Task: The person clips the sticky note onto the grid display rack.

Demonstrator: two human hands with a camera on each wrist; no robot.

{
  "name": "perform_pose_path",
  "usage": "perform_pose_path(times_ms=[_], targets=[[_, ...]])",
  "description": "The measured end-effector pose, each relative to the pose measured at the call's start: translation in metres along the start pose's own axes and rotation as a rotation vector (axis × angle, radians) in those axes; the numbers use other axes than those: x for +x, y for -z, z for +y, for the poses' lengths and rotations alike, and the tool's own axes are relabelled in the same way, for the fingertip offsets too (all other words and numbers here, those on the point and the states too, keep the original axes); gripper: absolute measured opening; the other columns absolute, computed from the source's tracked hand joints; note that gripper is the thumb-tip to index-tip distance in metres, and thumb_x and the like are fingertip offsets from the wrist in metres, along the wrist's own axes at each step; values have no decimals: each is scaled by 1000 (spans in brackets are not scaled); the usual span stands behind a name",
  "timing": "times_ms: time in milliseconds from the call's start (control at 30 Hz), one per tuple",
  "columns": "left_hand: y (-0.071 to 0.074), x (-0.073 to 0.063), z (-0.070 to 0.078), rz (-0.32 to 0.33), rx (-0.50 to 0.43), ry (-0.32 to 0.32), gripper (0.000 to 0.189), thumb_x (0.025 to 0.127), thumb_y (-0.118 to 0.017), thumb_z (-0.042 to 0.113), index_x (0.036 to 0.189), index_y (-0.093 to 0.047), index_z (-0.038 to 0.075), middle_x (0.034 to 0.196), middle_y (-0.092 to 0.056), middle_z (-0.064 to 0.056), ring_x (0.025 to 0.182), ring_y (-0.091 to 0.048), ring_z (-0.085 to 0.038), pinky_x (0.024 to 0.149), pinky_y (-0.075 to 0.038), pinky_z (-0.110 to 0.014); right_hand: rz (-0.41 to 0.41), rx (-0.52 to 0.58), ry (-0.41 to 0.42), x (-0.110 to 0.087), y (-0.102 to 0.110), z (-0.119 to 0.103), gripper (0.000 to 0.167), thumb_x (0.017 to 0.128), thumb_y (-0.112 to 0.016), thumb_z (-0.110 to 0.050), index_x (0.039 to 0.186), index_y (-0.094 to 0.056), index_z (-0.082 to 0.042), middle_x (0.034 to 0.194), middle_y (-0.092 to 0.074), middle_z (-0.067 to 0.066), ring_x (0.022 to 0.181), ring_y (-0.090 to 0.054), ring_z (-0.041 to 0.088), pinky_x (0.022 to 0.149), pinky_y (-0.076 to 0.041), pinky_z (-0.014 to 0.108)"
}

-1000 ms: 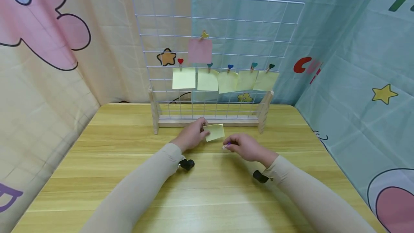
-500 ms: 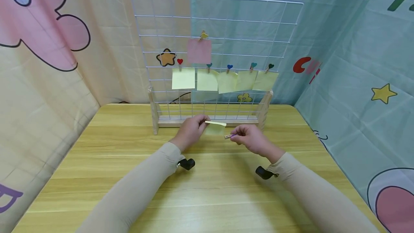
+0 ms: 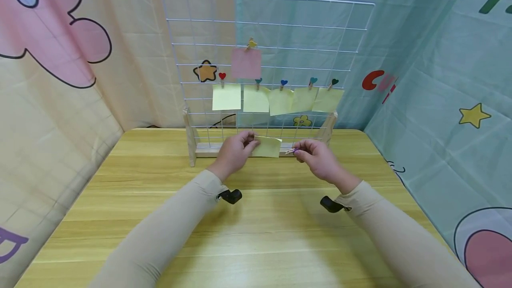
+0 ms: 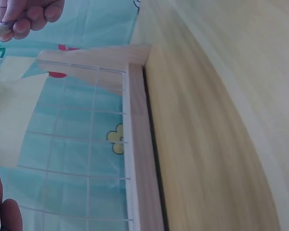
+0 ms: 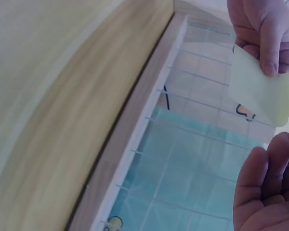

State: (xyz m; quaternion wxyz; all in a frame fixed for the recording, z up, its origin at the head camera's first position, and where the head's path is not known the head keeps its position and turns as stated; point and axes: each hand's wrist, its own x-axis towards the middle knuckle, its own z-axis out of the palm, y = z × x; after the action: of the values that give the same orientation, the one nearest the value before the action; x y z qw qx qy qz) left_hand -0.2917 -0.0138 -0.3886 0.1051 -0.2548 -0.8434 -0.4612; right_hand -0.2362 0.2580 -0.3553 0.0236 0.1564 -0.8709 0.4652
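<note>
My left hand (image 3: 235, 152) pinches a pale yellow sticky note (image 3: 267, 146) by its left edge, in front of the lower part of a white wire grid (image 3: 276, 23). In the right wrist view the thumb of that hand lies over the note (image 5: 255, 86). To the right of the note, my right hand (image 3: 320, 159) pinches a small clothespin (image 3: 291, 150) with a purple part. Its tip points left toward the note, a small gap apart. In the left wrist view the clothespin (image 4: 4, 30) shows between the right fingers.
Several yellow notes (image 3: 226, 97) hang in a row on the grid from heart-topped clothespins (image 3: 222, 76). A pink note (image 3: 246, 63) hangs above under a yellow-topped clothespin (image 3: 251, 43). The grid stands in a wooden base (image 3: 192, 141) at the back of the wooden table (image 3: 256, 226).
Both hands have moved up and forward toward the grid. The note has turned from lying nearly flat to facing me upright. The clothespin has shifted right and up with the right hand.
</note>
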Motion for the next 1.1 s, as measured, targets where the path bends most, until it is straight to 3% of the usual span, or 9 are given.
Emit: perform_pose_path(times_ms=[133, 300, 567, 700, 900, 1100], targets=[[5, 3, 4, 27, -16, -28, 18, 107, -64, 23, 120, -69, 12, 103, -76, -1, 85, -67, -15, 73, -54, -31, 70, -54, 47, 3, 7, -11, 17, 108, -57, -6, 116, -67, 6, 102, -68, 16, 89, -63, 22, 76, -54, 20], [12, 7, 13, 51, -9, -78, 13, 108, -61, 18, 115, -70, 11, 101, -74, -3, 78, -61, -16, 69, -51, -30, 147, -151, 124, 6, 15, -27, 14, 107, -59, -6, 113, -67, 4, 100, -67, 16, 80, -56, 16, 69, -48, 21], [28, 16, 42, 124, -28, -173, 18, 109, -55, 10, 118, -70, 6, 98, -72, -8, 68, -55, -18, 62, -47, -29, 268, -320, 214, 14, 33, -65, 14, 107, -61, -10, 111, -70, 0, 99, -70, 17, 76, -53, 22, 67, -43, 25], [36, 27, 56, 173, -31, -194, 18, 109, -57, 10, 119, -70, 4, 102, -73, -10, 73, -57, -19, 67, -48, -29, 292, -352, 233, 22, 42, -84, 15, 107, -62, -11, 111, -72, -1, 100, -70, 16, 76, -53, 23, 66, -42, 24], [49, 49, 75, 234, -28, -170, 21, 107, -62, 15, 124, -68, 4, 112, -76, -10, 90, -68, -20, 76, -54, -30, 320, -412, 284, 38, 55, -109, 17, 108, -59, -11, 111, -70, 3, 104, -64, 17, 84, -52, 24, 71, -42, 27], [61, 77, 90, 274, -22, -152, 23, 107, -63, 17, 126, -64, 4, 111, -74, -11, 90, -66, -22, 76, -52, -30, 350, -459, 316, 59, 68, -128, 18, 107, -60, -9, 110, -68, 7, 108, -59, 20, 92, -52, 28, 77, -43, 34]])
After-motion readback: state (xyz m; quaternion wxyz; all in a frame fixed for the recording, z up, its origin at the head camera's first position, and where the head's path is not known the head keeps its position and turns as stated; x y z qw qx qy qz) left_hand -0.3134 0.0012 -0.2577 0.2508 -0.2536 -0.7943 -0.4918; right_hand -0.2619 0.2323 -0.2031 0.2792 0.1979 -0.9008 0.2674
